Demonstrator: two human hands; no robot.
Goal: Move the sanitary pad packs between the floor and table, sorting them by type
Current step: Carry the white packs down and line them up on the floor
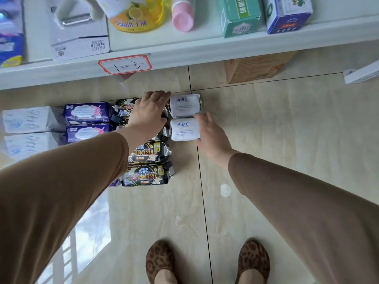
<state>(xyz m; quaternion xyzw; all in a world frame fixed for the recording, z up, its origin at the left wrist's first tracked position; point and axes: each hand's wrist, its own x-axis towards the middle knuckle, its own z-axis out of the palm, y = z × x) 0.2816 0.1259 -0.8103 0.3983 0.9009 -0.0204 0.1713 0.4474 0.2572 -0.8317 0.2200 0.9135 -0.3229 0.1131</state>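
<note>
Both arms in brown sleeves reach down to packs lined up on the tiled floor (266,124) below the white tabletop (184,52). The left hand (149,113) lies flat with straight fingers over the far black packs, its fingertips touching the left edge of the far ABC pack (184,105); its grip is wide and holds nothing. The right hand (211,136) is just beside the near ABC pack (184,129), fingers relaxed and spread against its right edge, thumb at the near right corner; that grip is wide too, touching rather than clasping.

The two white ABC packs lie touching, one behind the other, at the right end of the rows. Left of them runs a column of black packs (147,175) printed with 420, the two nearest in full view. Further left lie two purple packs (88,112), one behind the other, and beyond those two pale white packs (28,119).

On the tabletop stand a fruit peeler box (80,39), a yellow bottle (139,15), a pink bottle (182,15), a green box (240,17) and a blue and white box (287,15). A red-edged label (125,64) reading 1-3 is stuck on its front edge. A cardboard box (254,68) sits on the floor underneath. Two feet in leopard-print slippers (162,261) stand at the bottom
</note>
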